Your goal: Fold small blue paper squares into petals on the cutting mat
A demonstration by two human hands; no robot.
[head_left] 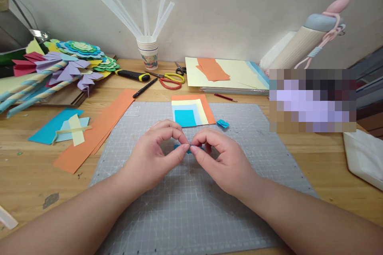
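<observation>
Between my two hands is a small blue piece of paper point(189, 149), pinched at fingertips and mostly covered by them. My left hand point(161, 147) grips its left part between thumb and forefinger. On its right part, my right hand point(217, 151) pinches in the same way, the thumbs nearly touching. Just beyond my right hand lies a small folded blue paper piece point(222, 123). Behind my hands sits a stack of paper squares in graded sizes, a blue square point(184, 118) on top and an orange square point(210, 113) at the bottom.
A grey cutting mat point(179, 211) lies under my hands. Orange strips point(98, 129) and a blue sheet point(49, 127) are at left. Behind are scissors point(170, 81), a utility knife point(131, 75), a paper cup point(149, 57) of white sticks, and a paper stack point(239, 75). Paper flowers point(60, 63) stand far left.
</observation>
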